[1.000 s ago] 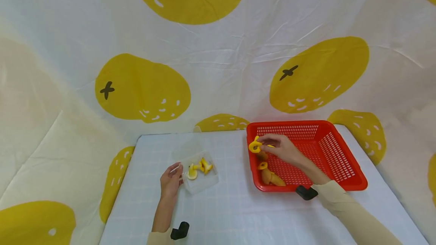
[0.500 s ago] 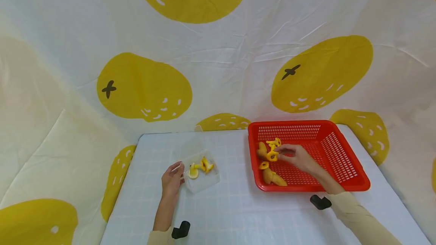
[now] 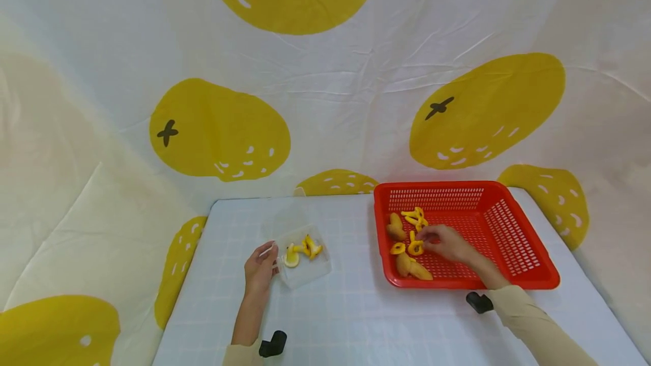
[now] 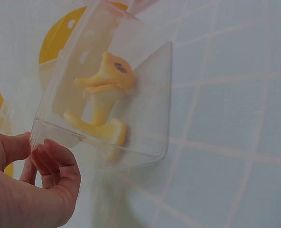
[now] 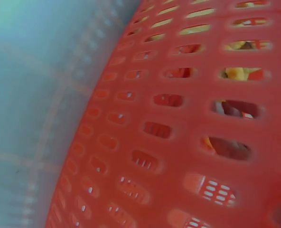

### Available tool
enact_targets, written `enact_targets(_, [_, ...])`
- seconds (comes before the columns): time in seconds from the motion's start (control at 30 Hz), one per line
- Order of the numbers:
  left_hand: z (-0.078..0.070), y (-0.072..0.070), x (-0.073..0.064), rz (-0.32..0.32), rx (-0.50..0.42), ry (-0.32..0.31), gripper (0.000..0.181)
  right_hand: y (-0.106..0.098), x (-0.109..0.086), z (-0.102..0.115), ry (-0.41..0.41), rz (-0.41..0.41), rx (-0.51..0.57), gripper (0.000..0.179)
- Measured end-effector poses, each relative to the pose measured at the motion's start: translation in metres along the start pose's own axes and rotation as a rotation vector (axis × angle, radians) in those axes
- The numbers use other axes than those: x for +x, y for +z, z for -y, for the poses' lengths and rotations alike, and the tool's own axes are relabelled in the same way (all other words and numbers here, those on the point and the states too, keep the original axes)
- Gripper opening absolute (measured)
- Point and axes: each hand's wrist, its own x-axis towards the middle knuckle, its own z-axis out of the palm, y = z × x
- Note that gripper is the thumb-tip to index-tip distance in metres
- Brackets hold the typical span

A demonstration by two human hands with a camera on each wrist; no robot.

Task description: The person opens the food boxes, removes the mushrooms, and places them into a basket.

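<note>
My left hand (image 3: 261,264) pinches the near-left side of a clear plastic box (image 3: 305,277). In the left wrist view, the thumb and fingers meet at the rim of the box, and yellow chanterelle-like mushrooms (image 4: 105,102) lie inside it. My right hand (image 3: 450,243) is low inside a red slotted basket (image 3: 468,284), its fingertips on a yellow mushroom (image 3: 415,248) with a ring-shaped cap. The right wrist view shows mainly the basket's wall (image 5: 131,142); the fingers' grip is hidden there.
More yellow mushrooms (image 3: 416,217) and tan-brown lumpy pieces (image 3: 395,227) lie along the basket's left side. The box's clear lid (image 3: 287,213) stands raised behind it. A patterned cloth (image 3: 351,100) hangs behind the white table (image 3: 346,321).
My right hand has carried the yellow mushroom from the basket's left rim down and rightward, low among the other pieces. The left hand has stayed at the box.
</note>
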Motion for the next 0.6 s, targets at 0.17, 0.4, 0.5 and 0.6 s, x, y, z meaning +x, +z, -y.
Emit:
enact_targets(0.17, [0.001, 0.001, 0.001, 0.002, -0.010, 0.006, 0.042, 0.000, 0.000, -0.002, -0.008, 0.029, 0.010, 0.017])
enact_targets(0.4, [0.002, 0.001, 0.000, -0.008, 0.008, -0.001, 0.039, -0.003, 0.000, 0.007, -0.024, 0.011, -0.014, 0.020])
enact_targets(0.5, [0.002, 0.001, 0.000, -0.014, 0.014, -0.004, 0.039, -0.003, 0.001, 0.015, -0.040, -0.012, -0.012, 0.019])
enact_targets(0.6, [0.001, 0.002, 0.000, -0.014, 0.023, -0.004, 0.039, -0.003, 0.004, 0.026, -0.052, -0.011, -0.005, 0.015])
